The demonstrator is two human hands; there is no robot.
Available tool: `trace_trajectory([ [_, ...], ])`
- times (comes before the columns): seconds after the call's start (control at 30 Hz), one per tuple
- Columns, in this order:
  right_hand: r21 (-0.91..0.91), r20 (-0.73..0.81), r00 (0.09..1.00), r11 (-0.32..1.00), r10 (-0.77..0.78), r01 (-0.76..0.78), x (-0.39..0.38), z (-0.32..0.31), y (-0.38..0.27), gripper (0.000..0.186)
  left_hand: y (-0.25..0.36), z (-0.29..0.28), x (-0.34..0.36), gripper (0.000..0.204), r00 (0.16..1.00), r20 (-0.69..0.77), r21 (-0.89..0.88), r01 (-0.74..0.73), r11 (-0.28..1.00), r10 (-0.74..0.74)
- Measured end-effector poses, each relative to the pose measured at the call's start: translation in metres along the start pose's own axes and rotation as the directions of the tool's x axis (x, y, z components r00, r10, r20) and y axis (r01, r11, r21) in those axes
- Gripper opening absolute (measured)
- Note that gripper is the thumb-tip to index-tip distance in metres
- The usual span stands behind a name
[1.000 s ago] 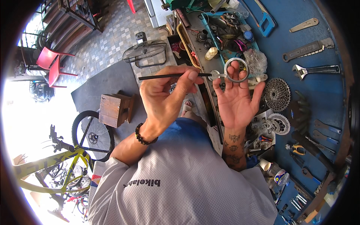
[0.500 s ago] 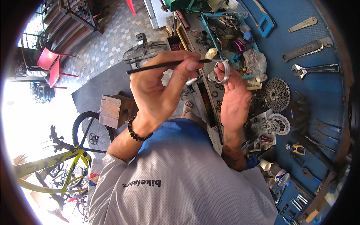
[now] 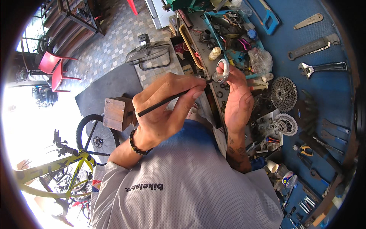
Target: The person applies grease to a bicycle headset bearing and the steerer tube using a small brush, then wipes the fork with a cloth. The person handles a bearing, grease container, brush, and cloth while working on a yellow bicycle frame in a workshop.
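Observation:
My left hand (image 3: 166, 103) grips a thin black stick-like tool (image 3: 152, 108), probably a brush, in its closed fingers. The tool slants up to the right, its tip at the lower left of a silver metal ring (image 3: 226, 71); I cannot tell whether they touch. My right hand (image 3: 238, 103) holds that ring nearly on edge at its curled fingertips. Behind it lies the bench clutter: a pale bottle (image 3: 214, 53) and a crumpled clear bag (image 3: 260, 60).
A blue mat (image 3: 309, 95) at right carries wrenches, pliers, a saw and cassettes (image 3: 283, 94). Behind and left are a fan (image 3: 146, 53), red chairs (image 3: 59, 76), stairs (image 3: 76, 17), a wooden box (image 3: 116, 114) and a yellow bicycle (image 3: 45, 170).
The ring has turned from facing me to nearly edge-on as my right fingers curled. The tool's tip has dropped since half a second ago, its rear end now lower and more slanted.

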State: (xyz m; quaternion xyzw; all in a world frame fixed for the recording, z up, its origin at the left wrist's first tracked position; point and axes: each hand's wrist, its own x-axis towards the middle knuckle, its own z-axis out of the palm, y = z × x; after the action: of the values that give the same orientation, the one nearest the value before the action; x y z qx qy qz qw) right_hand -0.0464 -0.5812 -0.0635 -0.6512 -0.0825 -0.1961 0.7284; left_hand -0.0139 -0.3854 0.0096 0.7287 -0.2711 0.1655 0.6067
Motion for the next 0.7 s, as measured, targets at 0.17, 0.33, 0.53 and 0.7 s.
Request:
trace_trajectory([
  [0.17,-0.024,0.004,1.000,1.000,-0.015,0.015,0.002,0.000,0.003,0.080,0.005,-0.008,-0.001,0.017,0.997,0.046,-0.048,0.057,0.997,-0.055],
  [0.33,-0.107,0.014,1.000,0.994,-0.026,0.027,0.004,0.003,-0.003,0.081,0.000,-0.006,0.008,0.017,0.996,-0.062,-0.011,-0.064,0.998,0.064],
  [0.53,-0.183,-0.006,0.999,0.982,-0.037,0.035,0.004,0.006,-0.008,0.083,-0.002,-0.005,0.007,0.022,0.984,0.027,0.086,-0.181,0.980,0.179],
  [0.7,-0.182,-0.004,0.999,0.983,-0.038,0.037,0.004,0.005,-0.006,0.084,0.003,-0.007,0.001,0.022,0.987,0.030,0.038,-0.156,0.987,0.155],
])
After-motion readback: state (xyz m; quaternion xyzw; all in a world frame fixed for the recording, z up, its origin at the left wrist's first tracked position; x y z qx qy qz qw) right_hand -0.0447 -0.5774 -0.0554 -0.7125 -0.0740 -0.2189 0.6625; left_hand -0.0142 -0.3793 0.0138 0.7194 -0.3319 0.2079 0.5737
